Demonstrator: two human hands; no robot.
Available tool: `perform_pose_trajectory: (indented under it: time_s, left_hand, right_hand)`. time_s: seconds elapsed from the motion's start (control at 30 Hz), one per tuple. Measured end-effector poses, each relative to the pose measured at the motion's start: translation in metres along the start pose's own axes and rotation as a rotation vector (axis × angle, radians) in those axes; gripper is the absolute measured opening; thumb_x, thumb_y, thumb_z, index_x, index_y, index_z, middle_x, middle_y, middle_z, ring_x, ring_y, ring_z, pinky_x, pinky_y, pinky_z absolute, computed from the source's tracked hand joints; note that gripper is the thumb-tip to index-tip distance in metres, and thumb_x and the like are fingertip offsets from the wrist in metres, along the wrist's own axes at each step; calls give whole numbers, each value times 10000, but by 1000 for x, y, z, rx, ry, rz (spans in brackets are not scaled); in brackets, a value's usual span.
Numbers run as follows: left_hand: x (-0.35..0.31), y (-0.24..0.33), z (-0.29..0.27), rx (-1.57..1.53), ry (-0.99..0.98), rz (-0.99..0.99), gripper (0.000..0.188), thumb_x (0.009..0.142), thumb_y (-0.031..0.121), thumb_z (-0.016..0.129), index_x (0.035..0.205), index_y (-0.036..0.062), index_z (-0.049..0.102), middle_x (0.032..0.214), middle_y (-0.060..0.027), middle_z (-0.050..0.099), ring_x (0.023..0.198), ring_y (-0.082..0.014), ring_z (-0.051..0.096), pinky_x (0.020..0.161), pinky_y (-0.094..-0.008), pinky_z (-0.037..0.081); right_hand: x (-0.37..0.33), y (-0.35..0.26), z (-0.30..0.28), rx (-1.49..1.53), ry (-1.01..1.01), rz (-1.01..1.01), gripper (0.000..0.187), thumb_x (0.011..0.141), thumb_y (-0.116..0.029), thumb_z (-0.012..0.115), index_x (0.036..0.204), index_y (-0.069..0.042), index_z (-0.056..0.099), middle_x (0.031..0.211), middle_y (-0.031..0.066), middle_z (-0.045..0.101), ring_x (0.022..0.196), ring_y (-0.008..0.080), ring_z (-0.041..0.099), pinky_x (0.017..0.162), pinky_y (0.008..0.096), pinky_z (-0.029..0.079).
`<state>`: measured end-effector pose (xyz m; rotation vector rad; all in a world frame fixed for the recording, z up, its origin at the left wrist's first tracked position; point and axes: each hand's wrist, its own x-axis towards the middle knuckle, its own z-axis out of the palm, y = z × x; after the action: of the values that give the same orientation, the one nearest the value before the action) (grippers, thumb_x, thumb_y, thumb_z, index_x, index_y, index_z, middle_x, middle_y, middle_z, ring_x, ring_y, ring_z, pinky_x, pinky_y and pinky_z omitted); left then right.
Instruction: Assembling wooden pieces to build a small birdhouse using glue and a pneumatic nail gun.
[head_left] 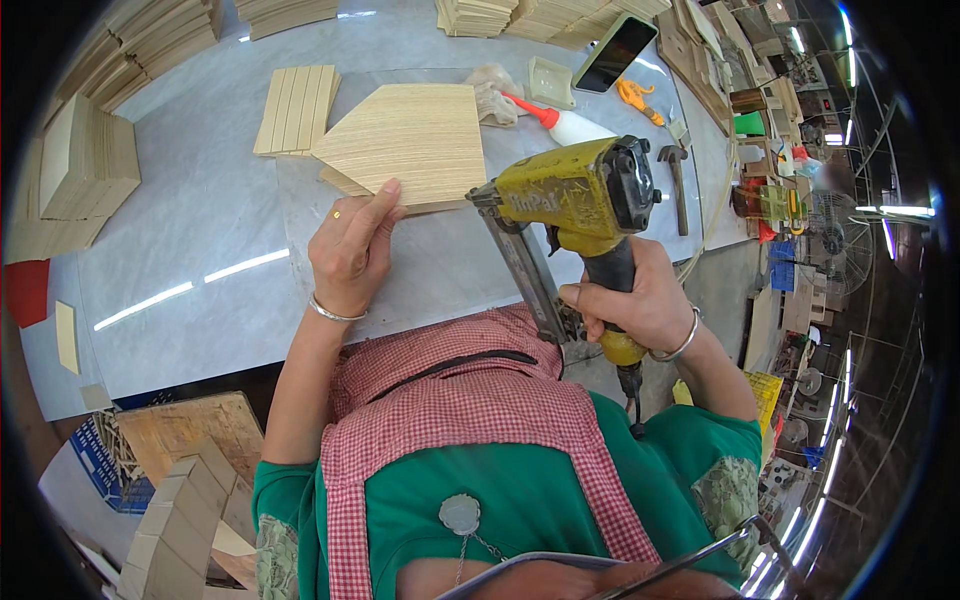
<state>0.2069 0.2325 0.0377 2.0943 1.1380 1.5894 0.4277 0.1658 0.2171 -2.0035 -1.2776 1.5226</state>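
A pale wooden panel (415, 140) with two cut corners lies on the grey worktable (210, 220), on top of other wood pieces whose edges show beneath it. My left hand (352, 250) pinches the panel's near edge between thumb and fingers. In my right hand (645, 300) is a yellow and black nail gun (560, 190), its handle wrapped by my fingers. The gun's nose sits at the panel's right near corner; whether it touches cannot be made out. Just behind the gun lies a white glue bottle (580, 128) with a red nozzle.
Several wooden slats (297, 105) are stacked left of the panel. Wood stacks (95, 160) line the left and far edges. To the right are a phone (615, 52), a small tray (551, 82), an orange tool (638, 100) and a hammer (677, 185).
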Motion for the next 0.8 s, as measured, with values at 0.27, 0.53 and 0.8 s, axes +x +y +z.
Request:
perform_pose_trajectory:
  time_s: [0.27,0.53,0.8]
  left_hand:
    - [-1,-3,-1,14,-17,40,306,756,-13,709,1051,61,672,669,-76,587,573,-182,558,504,-279,431]
    - [-2,-6,-1,-6,-29,34,318,751,-18,709,1059,54,667,685,-76,587,595,-189,560,518,-284,438]
    - [-2,-7,1,-21,-14,56,325,750,-16,708,1065,50,663,695,-76,596,597,-194,561,523,-289,443]
  right_hand:
    - [4,-5,4,-31,-38,-7,196,788,-51,681,881,40,534,576,54,572,488,120,575,458,282,486]
    - [5,-14,2,-156,-33,18,191,782,-94,684,859,37,571,556,47,575,480,98,556,461,260,453]
    - [6,-29,0,-380,-49,20,389,730,-184,682,997,75,568,682,125,629,564,160,606,563,317,485]
